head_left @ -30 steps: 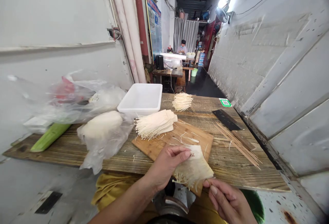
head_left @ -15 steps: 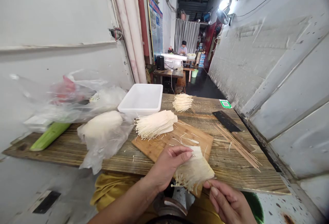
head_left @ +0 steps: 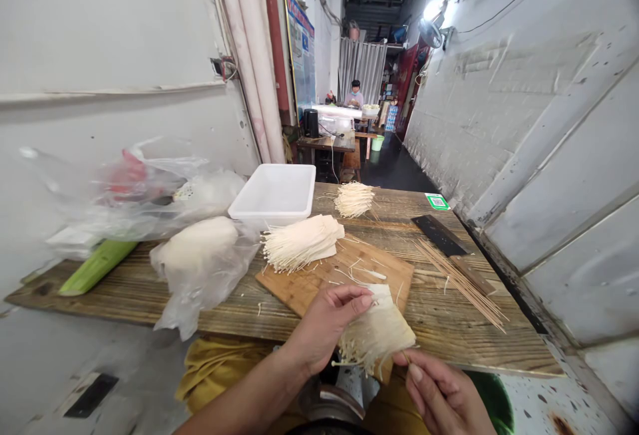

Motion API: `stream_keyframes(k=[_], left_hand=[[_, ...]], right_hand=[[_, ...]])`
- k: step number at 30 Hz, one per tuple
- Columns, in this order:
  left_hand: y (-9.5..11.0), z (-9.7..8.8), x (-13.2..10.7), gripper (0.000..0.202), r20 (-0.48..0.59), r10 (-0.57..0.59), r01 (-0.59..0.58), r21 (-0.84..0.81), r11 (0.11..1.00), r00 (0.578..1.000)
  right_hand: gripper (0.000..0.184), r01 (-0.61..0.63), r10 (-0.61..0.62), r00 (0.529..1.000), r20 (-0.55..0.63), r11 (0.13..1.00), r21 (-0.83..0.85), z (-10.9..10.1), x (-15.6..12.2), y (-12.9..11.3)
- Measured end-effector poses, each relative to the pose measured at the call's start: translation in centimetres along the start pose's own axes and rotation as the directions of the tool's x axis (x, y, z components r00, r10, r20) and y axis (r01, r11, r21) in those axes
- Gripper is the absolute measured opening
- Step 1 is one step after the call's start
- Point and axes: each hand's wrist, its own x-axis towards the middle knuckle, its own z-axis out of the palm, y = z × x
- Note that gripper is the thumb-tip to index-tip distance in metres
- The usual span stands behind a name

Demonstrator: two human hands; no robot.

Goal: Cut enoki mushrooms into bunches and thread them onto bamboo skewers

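At the surface's (head_left: 499,348) near edge, fingers of the right hand (head_left: 442,385) are pinching a stick (head_left: 408,359), those of the left hand (head_left: 324,325) an enoki sheet (head_left: 380,328). On the cutting board (head_left: 284,289), 1 pile (head_left: 302,242) is seemingly remaining; 1 bundle (head_left: 354,199), apparently done, is lying near the surface's far edge.

mushroom pile (head_left: 302,242) on board (head_left: 294,289) | second pile (head_left: 354,199) behind, right of tub (head_left: 268,216) | cleaver (head_left: 439,234) right of board, sticks (head_left: 464,289) between | vegetable (head_left: 96,269) far left, its end apparently beneath bag (head_left: 154,185)
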Motion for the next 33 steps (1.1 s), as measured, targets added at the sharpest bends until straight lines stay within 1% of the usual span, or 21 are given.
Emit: stream_keyframes(k=[7, 14, 16, 20, 23, 26, 29, 33], left_hand=[[-0.3, 0.1, 0.0, 0.027, 0.006, 0.003, -0.003, 0.046, 0.999, 1.000], [-0.2, 0.2, 0.1, 0.029, -0.033, 0.004, 0.000, 0.120, 0.993, 0.999], [0.0, 0.1, 0.3, 0.029, -0.013, 0.002, 0.000, 0.137, 0.991, 1.000], [0.7, -0.4, 0.8, 0.036, 0.077, 0.022, -0.033, 0.144, 0.989, 0.997], [0.9, -0.8, 1.2, 0.034, 0.103, 0.064, -0.088, 0.249, 0.964, 0.993], [0.8, -1.1, 1.4, 0.030, 0.140, 0.062, -0.107, 0.340, 0.934, 0.988], [0.5, -1.5, 1.3, 0.028, 0.160, 0.032, -0.091, 0.374, 0.923, 0.987], [0.4, -2.2, 0.4, 0.028, 0.146, -0.067, 0.003, 0.396, 0.918, 0.987]], right_hand=[[0.047, -0.033, 0.032, 0.999, 0.014, 0.998, 0.047, 0.2, -0.2, 0.4], [0.046, -0.044, 0.046, 0.999, -0.024, 0.997, 0.067, 0.4, 0.0, 0.8], [0.045, -0.054, 0.056, 0.998, -0.014, 0.995, 0.080, 0.5, 0.1, 0.6], [0.046, -0.083, 0.081, 0.996, 0.022, 0.993, 0.080, 0.5, 0.2, 0.2], [0.048, -0.089, 0.087, 0.995, 0.039, 0.994, 0.056, 0.3, 0.2, -0.1], [0.048, -0.095, 0.092, 0.993, 0.072, 0.995, 0.035, 0.2, 0.2, -0.4], [0.047, -0.090, 0.088, 0.988, 0.125, 0.996, 0.009, 0.1, 0.0, -0.8], [0.047, -0.062, 0.061, 0.970, 0.234, 0.998, -0.007, 0.1, -0.5, -1.0]])
